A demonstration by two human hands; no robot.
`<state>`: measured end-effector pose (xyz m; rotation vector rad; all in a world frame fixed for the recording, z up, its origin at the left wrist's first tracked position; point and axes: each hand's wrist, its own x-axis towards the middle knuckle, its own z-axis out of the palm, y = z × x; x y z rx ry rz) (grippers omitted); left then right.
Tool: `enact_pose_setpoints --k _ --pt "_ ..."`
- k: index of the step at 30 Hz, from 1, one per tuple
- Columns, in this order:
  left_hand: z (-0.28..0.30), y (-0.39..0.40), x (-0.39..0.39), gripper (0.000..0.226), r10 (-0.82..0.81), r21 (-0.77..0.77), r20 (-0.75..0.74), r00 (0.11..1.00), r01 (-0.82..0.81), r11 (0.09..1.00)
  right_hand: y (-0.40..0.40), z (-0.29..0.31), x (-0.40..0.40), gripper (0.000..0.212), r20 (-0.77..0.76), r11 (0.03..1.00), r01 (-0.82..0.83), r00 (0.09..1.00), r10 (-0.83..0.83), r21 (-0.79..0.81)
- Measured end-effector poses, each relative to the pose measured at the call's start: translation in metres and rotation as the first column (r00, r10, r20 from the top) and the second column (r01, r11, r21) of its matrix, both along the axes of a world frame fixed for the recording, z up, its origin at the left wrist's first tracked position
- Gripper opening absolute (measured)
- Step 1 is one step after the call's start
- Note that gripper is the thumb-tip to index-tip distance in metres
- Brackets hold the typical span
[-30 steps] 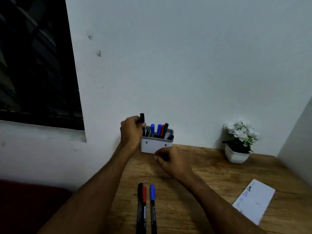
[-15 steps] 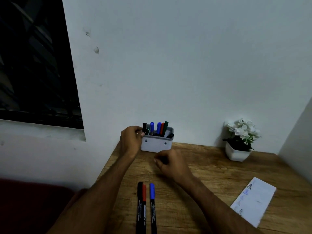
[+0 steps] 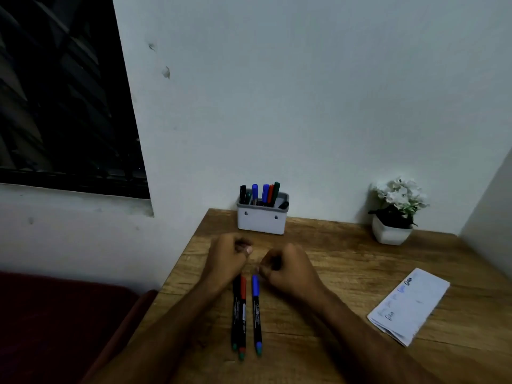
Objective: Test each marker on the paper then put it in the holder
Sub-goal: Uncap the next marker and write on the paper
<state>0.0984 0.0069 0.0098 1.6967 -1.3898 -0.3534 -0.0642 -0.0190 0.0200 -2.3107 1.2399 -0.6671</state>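
A white holder (image 3: 261,221) stands at the table's back edge against the wall, with several markers upright in it, among them a black marker (image 3: 242,194) at its left end. Three markers lie side by side on the table near me: a black-capped one (image 3: 236,314), a red-capped one (image 3: 243,314) and a blue-capped one (image 3: 256,314). My left hand (image 3: 227,261) hovers curled just above the caps of the black and red ones. My right hand (image 3: 288,268) is curled beside the blue cap. Neither hand holds anything. The folded white paper (image 3: 410,304) with scribbles lies to the right.
A small white pot of white flowers (image 3: 393,214) sits at the back right of the wooden table (image 3: 346,250). A side wall closes the right. A dark window and a dark red seat (image 3: 55,322) are on the left.
My left hand let the black marker drop into the holder and pulled back toward me. Both hands now sit over the caps of the markers lying on the table.
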Motion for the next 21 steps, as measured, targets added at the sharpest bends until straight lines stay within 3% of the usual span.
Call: enact_pose_setpoints --k 6,12,18,21 --pt "-0.013 0.032 -0.005 0.022 -0.077 0.053 0.055 0.996 0.074 0.996 0.022 -0.006 -0.003 0.027 -0.075 0.993 0.071 0.995 -0.064 0.089" --pt "-0.016 0.042 -0.013 0.026 -0.088 0.058 0.069 0.994 0.084 0.995 0.038 -0.007 0.000 0.032 -0.171 0.995 0.104 0.980 -0.102 0.006" --pt "-0.002 0.043 -0.025 0.033 -0.169 -0.001 0.108 0.980 0.171 0.985 0.032 0.009 -0.018 0.022 -0.092 0.989 0.142 0.986 -0.139 0.036" --pt "0.009 0.038 -0.036 0.024 -0.225 -0.043 0.127 0.966 0.232 0.972 0.030 0.012 -0.035 0.016 0.025 0.996 0.092 0.995 -0.092 0.000"
